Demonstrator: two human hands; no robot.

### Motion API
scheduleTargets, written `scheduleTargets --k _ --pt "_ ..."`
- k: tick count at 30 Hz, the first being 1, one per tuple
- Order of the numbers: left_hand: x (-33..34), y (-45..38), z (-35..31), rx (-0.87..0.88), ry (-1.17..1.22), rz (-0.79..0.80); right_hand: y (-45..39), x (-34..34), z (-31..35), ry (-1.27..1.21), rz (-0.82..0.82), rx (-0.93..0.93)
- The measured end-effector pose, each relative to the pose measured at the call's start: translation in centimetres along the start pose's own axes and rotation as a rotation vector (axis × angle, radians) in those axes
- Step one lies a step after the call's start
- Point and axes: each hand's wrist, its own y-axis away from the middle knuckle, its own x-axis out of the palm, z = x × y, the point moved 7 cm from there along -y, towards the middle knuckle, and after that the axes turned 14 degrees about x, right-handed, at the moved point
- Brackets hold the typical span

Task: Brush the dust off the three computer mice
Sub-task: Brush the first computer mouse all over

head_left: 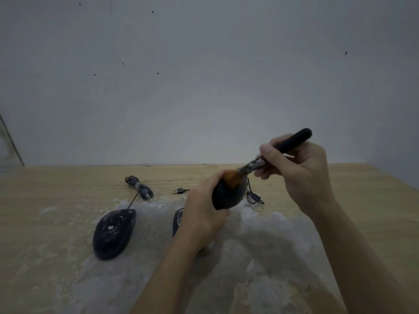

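The left hand [201, 214] has its grip closed around a dark mouse [227, 194], lifted above the worktop [362, 200] near its far edge. The right hand [301, 168] pinches a black-handled brush [278, 150], orange bristles pressed on the mouse's top. No writing is legible. Two dusty mice lie on the worktop: one [113, 233] toward the left, another [178, 220] partly hidden behind the left wrist.

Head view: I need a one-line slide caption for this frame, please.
Left hand lifts a mouse while the right hand brushes it with a brush; two mice wait on the dusty table.
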Motion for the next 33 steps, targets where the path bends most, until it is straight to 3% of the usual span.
scheduleTargets --k 2,5,9,12,16,19,22,26,29,33 --pt "-0.1 0.0 0.0 0.009 -0.020 0.000 -0.1 0.5 -0.4 0.027 0.047 0.037" --pt "0.1 0.2 0.0 0.011 -0.026 0.014 -0.3 -0.6 -0.5 0.175 -0.142 -0.025" --pt "0.2 0.1 0.1 0.014 -0.040 0.017 -0.4 -0.2 -1.0 0.092 0.060 0.070" --pt "0.3 0.2 -0.1 0.040 -0.047 0.029 -0.6 -1.0 -0.8 0.128 -0.037 0.049" --pt "0.5 0.2 -0.1 0.044 -0.063 0.053 -0.7 -0.4 -1.3 0.094 0.015 0.096" --pt "0.4 0.2 -0.1 0.053 -0.069 0.059 -0.7 -1.4 -1.0 0.172 -0.123 0.057" --pt "0.4 0.2 -0.1 0.066 -0.084 0.073 -0.8 -0.7 -1.6 0.089 0.019 0.143" --pt "0.4 0.3 -0.2 0.059 -0.076 0.081 -0.9 -1.6 -1.4 0.172 -0.135 0.090" --pt "0.4 0.3 -0.2 0.062 -0.068 0.082 -0.9 -0.7 -1.9 0.093 0.003 0.165" --pt "0.5 0.3 -0.2 0.060 -0.064 0.097 -0.9 -1.9 -1.4 0.177 -0.142 0.111"
